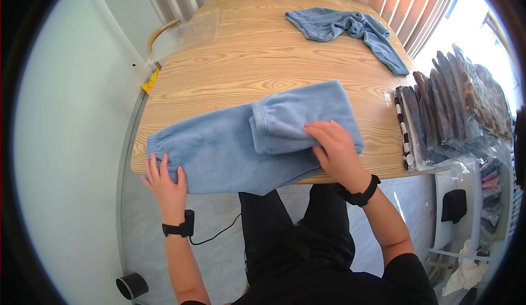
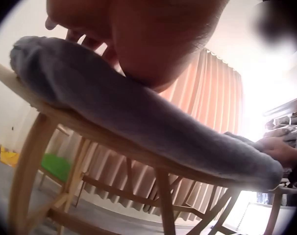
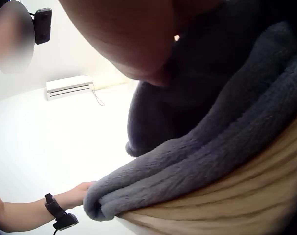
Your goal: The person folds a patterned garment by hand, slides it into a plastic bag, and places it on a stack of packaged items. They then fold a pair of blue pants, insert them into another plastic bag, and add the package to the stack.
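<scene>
A light blue fleece garment [image 1: 213,140] lies along the near edge of the wooden table, with a gathered elastic edge at its left end. Its right part is folded over to the left as a flap [image 1: 296,105] with a banded hem. My left hand [image 1: 164,184] rests on the garment's left end, fingers spread. On the flap's lower right lies my right hand [image 1: 338,151], its fingers extended over the fleece. From the left wrist view, the fleece [image 2: 138,117] hangs slightly past the table edge. Folded fleece layers [image 3: 187,166] show below my right hand in its wrist view.
A second blue fleece garment [image 1: 345,26] lies crumpled at the far right of the table [image 1: 246,69]. Clothes in clear plastic bags [image 1: 449,107] stand in a row at the right edge. A clear plastic sheet [image 1: 189,31] lies far left, near a chair [image 1: 159,33].
</scene>
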Demonstrator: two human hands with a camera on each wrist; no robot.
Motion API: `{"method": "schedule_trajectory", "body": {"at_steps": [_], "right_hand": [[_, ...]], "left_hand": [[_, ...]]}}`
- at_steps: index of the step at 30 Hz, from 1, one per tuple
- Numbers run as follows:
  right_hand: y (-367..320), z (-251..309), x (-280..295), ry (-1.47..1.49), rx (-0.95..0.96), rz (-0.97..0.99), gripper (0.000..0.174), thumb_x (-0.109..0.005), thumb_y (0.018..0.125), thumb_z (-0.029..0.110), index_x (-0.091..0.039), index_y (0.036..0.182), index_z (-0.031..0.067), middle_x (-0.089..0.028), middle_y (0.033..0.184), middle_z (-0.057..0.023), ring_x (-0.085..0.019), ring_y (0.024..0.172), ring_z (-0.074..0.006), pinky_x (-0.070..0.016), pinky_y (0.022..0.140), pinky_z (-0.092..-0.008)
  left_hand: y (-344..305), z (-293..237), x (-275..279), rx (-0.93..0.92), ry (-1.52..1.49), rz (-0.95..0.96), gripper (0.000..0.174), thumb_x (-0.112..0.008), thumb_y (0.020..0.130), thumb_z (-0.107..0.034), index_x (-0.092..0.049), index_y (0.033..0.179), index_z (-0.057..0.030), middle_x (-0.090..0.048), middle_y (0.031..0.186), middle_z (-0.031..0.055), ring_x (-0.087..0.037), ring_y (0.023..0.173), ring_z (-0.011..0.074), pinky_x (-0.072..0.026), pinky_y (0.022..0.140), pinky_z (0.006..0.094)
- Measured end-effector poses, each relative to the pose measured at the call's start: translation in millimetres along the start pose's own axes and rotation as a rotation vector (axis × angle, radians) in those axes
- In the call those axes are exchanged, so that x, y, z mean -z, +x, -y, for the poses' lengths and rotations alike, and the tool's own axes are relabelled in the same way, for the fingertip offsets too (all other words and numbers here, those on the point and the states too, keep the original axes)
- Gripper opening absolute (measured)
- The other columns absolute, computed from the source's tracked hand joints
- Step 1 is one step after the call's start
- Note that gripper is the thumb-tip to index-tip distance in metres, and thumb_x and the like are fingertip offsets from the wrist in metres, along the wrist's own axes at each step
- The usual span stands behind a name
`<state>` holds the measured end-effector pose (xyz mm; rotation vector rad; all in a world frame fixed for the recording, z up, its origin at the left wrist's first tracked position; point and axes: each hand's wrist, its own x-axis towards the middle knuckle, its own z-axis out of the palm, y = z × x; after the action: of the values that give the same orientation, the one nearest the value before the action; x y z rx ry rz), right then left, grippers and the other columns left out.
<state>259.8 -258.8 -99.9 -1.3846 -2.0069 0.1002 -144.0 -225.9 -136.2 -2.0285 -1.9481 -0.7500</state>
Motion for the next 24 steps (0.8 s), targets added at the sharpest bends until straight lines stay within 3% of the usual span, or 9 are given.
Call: {"method": "schedule_trajectory", "body": {"at_steps": [2, 4, 6, 8, 12, 16, 18, 22, 24], "right_hand": [[-3, 10, 0, -0.145, 0.043, 0.126, 0.036, -0.067, 0.082, 0.012, -0.062, 0.117, 0.0089, -0.061, 0.119, -0.0071, -0.052, 0.118, -0.0279, -0.0378, 0.105, -0.0437], [3, 12, -4, -0.071, 0.008, 0.079, 0.037, -0.069, 0.081, 0.014, -0.062, 0.118, 0.0085, -0.061, 0.116, -0.0072, -0.053, 0.115, -0.0280, -0.0389, 0.102, -0.0433], [7, 13, -12, 0.002, -0.014, 0.034, 0.039, -0.070, 0.080, 0.015, -0.062, 0.118, 0.0080, -0.061, 0.114, -0.0074, -0.054, 0.112, -0.0282, -0.0400, 0.100, -0.0428], [10, 16, -25, -0.022, 0.018, -0.034, 0.033, -0.071, 0.080, 0.015, -0.065, 0.112, 0.0093, -0.061, 0.107, -0.0056, -0.055, 0.102, -0.0261, -0.0423, 0.092, -0.0410], [12, 17, -37, -0.072, 0.002, -0.043, 0.025, -0.071, 0.079, 0.014, -0.069, 0.104, 0.0107, -0.062, 0.099, -0.0029, -0.056, 0.095, -0.0235, -0.0432, 0.088, -0.0386], [12, 23, -29, 0.021, 0.022, -0.200, 0.020, -0.071, 0.080, 0.013, -0.071, 0.099, 0.0120, -0.061, 0.091, -0.0007, -0.056, 0.088, -0.0213, -0.0435, 0.086, -0.0376], [11, 25, -31, -0.003, 0.088, -0.207, 0.020, -0.071, 0.080, 0.013, -0.071, 0.100, 0.0122, -0.062, 0.090, -0.0007, -0.056, 0.088, -0.0212, -0.0438, 0.086, -0.0378], [3, 31, -30, -0.045, 0.119, -0.057, 0.021, -0.071, 0.080, 0.012, -0.070, 0.101, 0.0095, -0.063, 0.094, -0.0038, -0.058, 0.095, -0.0243, -0.0440, 0.091, -0.0401], [0, 28, -22, -0.006, 0.082, -0.006, 0.023, -0.072, 0.079, 0.010, -0.070, 0.103, 0.0079, -0.063, 0.097, -0.0062, -0.059, 0.099, -0.0269, -0.0438, 0.094, -0.0404]], "left_hand": [[3, -23, 14, -0.063, 0.030, -0.052, 0.041, -0.064, 0.086, -0.015, -0.057, 0.126, -0.0071, -0.046, 0.140, 0.0160, -0.041, 0.131, 0.0377, -0.0296, 0.109, 0.0517], [7, -59, 26, 0.055, -0.572, 0.277, 0.035, -0.062, 0.088, -0.012, -0.058, 0.123, -0.0063, -0.055, 0.130, 0.0112, -0.051, 0.123, 0.0281, -0.0408, 0.102, 0.0380], [3, -92, 19, 0.058, -0.939, 0.476, 0.039, -0.067, 0.086, -0.015, -0.058, 0.122, -0.0037, -0.059, 0.124, 0.0142, -0.060, 0.107, 0.0247, -0.0487, 0.089, 0.0326], [1, -126, 10, 0.195, -1.310, 0.757, 0.045, -0.066, 0.091, -0.023, -0.055, 0.127, 0.0005, -0.056, 0.128, 0.0170, -0.059, 0.108, 0.0206, -0.0482, 0.090, 0.0324], [4, -156, -12, 0.158, -1.196, 0.767, 0.058, -0.057, 0.097, -0.036, -0.047, 0.135, 0.0065, -0.052, 0.134, 0.0191, -0.057, 0.113, 0.0208, -0.0448, 0.095, 0.0314], [7, -156, -14, 0.101, -1.185, 0.688, 0.055, -0.054, 0.099, -0.036, -0.049, 0.132, 0.0080, -0.056, 0.130, 0.0177, -0.056, 0.111, 0.0189, -0.0422, 0.097, 0.0290], [10, -155, -9, 0.257, -1.359, 0.820, 0.052, -0.050, 0.101, -0.035, -0.051, 0.128, 0.0092, -0.060, 0.122, 0.0167, -0.057, 0.108, 0.0179, -0.0411, 0.097, 0.0276], [7, -165, -20, 0.308, -1.377, 0.681, 0.049, -0.055, 0.099, -0.035, -0.053, 0.121, 0.0081, -0.063, 0.112, 0.0151, -0.057, 0.105, 0.0171, -0.0449, 0.091, 0.0291], [7, -174, -27, 0.242, -1.105, 0.520, 0.047, -0.065, 0.092, -0.033, -0.053, 0.114, 0.0066, -0.061, 0.106, 0.0143, -0.057, 0.095, 0.0180, -0.0483, 0.081, 0.0321]]}}
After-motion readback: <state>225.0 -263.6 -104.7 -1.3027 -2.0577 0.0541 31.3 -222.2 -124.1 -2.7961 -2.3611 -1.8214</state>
